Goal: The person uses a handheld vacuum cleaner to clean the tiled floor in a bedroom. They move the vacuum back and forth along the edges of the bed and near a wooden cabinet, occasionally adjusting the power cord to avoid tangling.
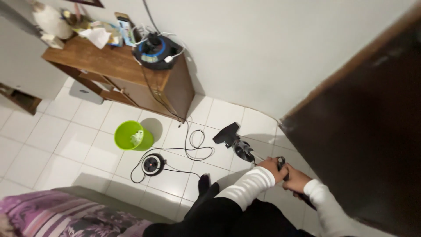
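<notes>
Both hands are wrapped tight round the handle of a black stick vacuum (pixel 245 151). The left hand (pixel 271 169) grips it higher up, w/ white sleeve behind it, & the right hand (pixel 296 179) grips just below, almost touching the left one. The vacuum leans down to the white tile floor (pixel 66 131), w/ its flat black head (pixel 227 133) on the tiles near the wall & just beside the dark door (pixel 372 131). A black cord (pixel 195 149) loops on the floor left of the vacuum head & runs to a round cord reel (pixel 153 164). Near the reel sits a green bin (pixel 129 135) w/ some paper in it. Behind the bin is a brown wood cabinet (pixel 109 61) w/ a round blue & black thing (pixel 155 52) on top, plus other small stuff. A purple flowery blanket (pixel 57 215) is at the bottom left. One foot in a dark sock (pixel 203 182) stands near the reel.
</notes>
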